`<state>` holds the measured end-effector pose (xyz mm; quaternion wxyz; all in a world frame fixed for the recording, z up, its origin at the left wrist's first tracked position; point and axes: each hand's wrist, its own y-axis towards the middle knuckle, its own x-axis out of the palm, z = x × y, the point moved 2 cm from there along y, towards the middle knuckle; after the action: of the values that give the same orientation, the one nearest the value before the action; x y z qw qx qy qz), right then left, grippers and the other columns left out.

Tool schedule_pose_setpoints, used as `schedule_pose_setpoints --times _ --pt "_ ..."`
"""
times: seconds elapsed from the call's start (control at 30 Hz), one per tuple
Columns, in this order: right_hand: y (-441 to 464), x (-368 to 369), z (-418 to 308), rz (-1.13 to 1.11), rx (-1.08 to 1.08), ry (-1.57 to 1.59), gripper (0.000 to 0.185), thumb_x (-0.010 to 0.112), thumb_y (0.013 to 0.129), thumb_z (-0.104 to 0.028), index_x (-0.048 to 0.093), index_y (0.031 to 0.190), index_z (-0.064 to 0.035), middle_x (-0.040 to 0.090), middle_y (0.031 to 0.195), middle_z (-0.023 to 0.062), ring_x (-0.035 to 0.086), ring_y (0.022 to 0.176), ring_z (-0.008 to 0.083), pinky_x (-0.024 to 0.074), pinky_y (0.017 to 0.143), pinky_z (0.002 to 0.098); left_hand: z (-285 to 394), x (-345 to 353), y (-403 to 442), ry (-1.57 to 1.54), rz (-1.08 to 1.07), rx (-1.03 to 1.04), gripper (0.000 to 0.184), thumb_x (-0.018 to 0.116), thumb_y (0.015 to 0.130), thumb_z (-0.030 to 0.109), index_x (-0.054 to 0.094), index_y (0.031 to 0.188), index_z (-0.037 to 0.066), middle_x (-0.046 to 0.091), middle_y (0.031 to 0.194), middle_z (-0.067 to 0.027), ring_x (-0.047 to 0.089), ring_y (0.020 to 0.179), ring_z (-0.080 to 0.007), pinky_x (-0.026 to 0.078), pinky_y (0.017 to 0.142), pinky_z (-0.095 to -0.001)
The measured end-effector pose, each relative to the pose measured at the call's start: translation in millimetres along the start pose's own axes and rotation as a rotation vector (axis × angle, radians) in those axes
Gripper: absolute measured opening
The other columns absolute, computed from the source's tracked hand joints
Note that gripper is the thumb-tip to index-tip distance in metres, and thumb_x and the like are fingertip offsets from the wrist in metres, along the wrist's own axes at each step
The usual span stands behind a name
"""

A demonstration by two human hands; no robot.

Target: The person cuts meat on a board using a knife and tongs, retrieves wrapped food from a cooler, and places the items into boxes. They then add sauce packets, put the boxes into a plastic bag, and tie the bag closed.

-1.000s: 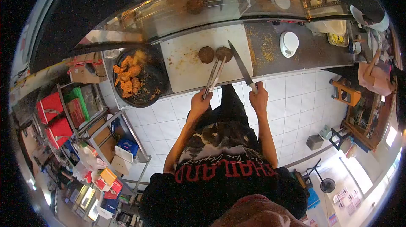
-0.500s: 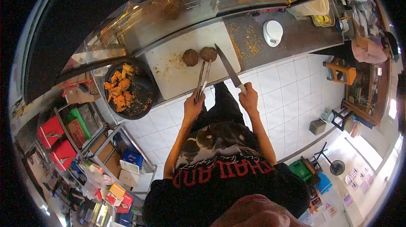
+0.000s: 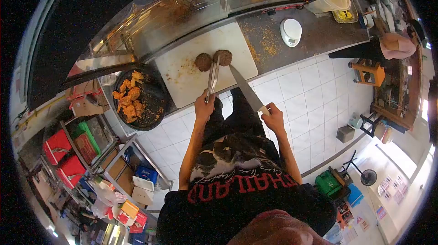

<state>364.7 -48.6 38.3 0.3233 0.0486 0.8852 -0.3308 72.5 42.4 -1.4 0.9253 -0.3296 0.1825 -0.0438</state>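
Two round dark-brown patties [image 3: 203, 62] lie side by side on a white cutting board [image 3: 178, 87]. My left hand [image 3: 204, 106] is closed around metal tongs [image 3: 212, 80], whose tips reach the right-hand patty [image 3: 223, 57] at its left part. In my right hand [image 3: 273, 117] is a large kitchen knife [image 3: 246, 88], gripped by its pale handle. The blade slants up and left over the board's front edge, its tip just below the right-hand patty. Brown crumbs are scattered on the board's left half.
Left of the board, a round black pan [image 3: 153, 94] holds orange fried pieces. On the counter [image 3: 315, 35] to the right are crumbs and a white kitchen scale [image 3: 291, 32]. A glass display case [image 3: 182, 21] runs behind the board. Another person [image 3: 394, 46] stands far right, near an orange stool [image 3: 368, 74].
The tongs have swung upright, their tips shifting left and up on the right-hand patty. My knife has drawn slightly down, its tip now lower, beside the patty's lower edge.
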Motion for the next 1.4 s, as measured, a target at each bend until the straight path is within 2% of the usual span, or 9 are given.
schedule_pose_setpoints --times 0.07,0.37,0.67,0.77,0.97,1.07,1.13,1.17,1.4 --pt "-1.0 -1.0 -7.8 0.008 -0.002 0.019 0.028 0.067 0.068 -0.013 0.061 0.094 -0.0026 0.068 0.075 0.0171 0.067 0.067 0.0277 0.0522 0.063 0.0376 -16.8 4.4 0.9 -0.003 0.012 0.036 0.038 0.062 0.094 0.026 0.062 0.124 0.004 0.056 0.059 -0.0063 0.057 0.045 -0.015 0.046 0.045 -0.0315" --pt "0.8 -2.8 -13.3 0.073 0.015 -0.011 0.027 0.066 0.07 -0.014 0.059 0.094 -0.0029 0.069 0.076 0.0198 0.069 0.071 0.0331 0.0528 0.064 0.0411 -14.1 4.9 -19.4 -0.011 0.027 0.022 0.04 0.064 0.092 0.027 0.062 0.124 0.004 0.062 0.068 -0.0078 0.058 0.05 -0.0144 0.046 0.049 -0.0309" --pt "2.1 0.2 -9.2 0.063 -0.014 -0.022 0.027 0.066 0.071 -0.014 0.059 0.094 -0.0029 0.069 0.078 0.0207 0.069 0.071 0.0356 0.0535 0.066 0.0422 -17.1 7.6 -22.0 -0.002 0.041 0.018 0.039 0.064 0.091 0.028 0.063 0.123 0.005 0.06 0.063 -0.0087 0.059 0.049 -0.0166 0.046 0.049 -0.0327" --pt "6.0 -2.5 -20.3 0.061 -0.023 -0.013 0.028 0.066 0.072 -0.015 0.058 0.096 -0.0028 0.069 0.079 0.0224 0.069 0.074 0.0385 0.054 0.067 0.0444 -24.1 9.8 -20.9 0.014 -0.043 0.044 0.046 0.066 0.092 0.026 0.058 0.134 0.008 0.066 0.074 -0.0056 0.054 0.048 -0.0103 0.045 0.045 -0.0279" --pt "23.6 -4.9 -22.2 0.077 -0.064 -0.044 0.029 0.066 0.072 -0.015 0.058 0.098 -0.0043 0.069 0.08 0.0233 0.068 0.076 0.04 0.0534 0.068 0.0466 -26.9 18.4 -20.5 0.034 -0.106 0.0 0.046 0.066 0.092 0.027 0.058 0.134 0.01 0.066 0.074 -0.0053 0.055 0.048 -0.0113 0.046 0.046 -0.0288" --pt "31.8 -11.2 -19.7 0.129 -0.072 -0.07 0.029 0.066 0.072 -0.015 0.058 0.098 -0.0055 0.068 0.078 0.0228 0.067 0.075 0.0412 0.0526 0.068 0.0479 -7.9 7.1 -33.7 0.006 -0.073 -0.008 0.045 0.065 0.092 0.028 0.059 0.133 0.009 0.066 0.075 -0.0052 0.056 0.048 -0.0111 0.046 0.046 -0.0282" --pt "42.1 -17.7 -19.1 0.159 -0.076 -0.185 0.031 0.065 0.072 -0.014 0.057 0.101 -0.0063 0.067 0.075 0.0216 0.066 0.074 0.0426 0.0511 0.068 0.05 -6.9 5.9 -33.5 -0.068 -0.015 -0.011 0.03 0.062 0.093 0.027 0.063 0.116 0.007 0.061 0.064 -0.0045 0.055 0.047 -0.0119 0.044 0.045 -0.03" --pt "54.4 -19.2 -21.0 0.178 -0.124 -0.214 0.031 0.065 0.072 -0.012 0.057 0.101 -0.0062 0.066 0.077 0.0214 0.065 0.075 0.0423 0.0509 0.068 0.0502 -6.1 6.2 -32.6 -0.105 0.013 -0.012 0.025 0.061 0.093 0.026 0.065 0.107 0.006 0.058 0.059 -0.0042 0.055 0.047 -0.0123 0.043 0.045 -0.0309" --pt "125.2 -18.0 -38.0 0.254 -0.477 -0.359 0.033 0.061 0.071 -0.002 0.056 0.103 -0.0062 0.063 0.091 0.0189 0.063 0.083 0.0404 0.0506 0.071 0.0496 -23.8 27.6 -9.2 -0.239 0.02 -0.049 0.026 0.06 0.096 0.029 0.064 0.11 0.007 0.061 0.068 -0.0049 0.054 0.047 -0.0111 0.043 0.042 -0.0275"
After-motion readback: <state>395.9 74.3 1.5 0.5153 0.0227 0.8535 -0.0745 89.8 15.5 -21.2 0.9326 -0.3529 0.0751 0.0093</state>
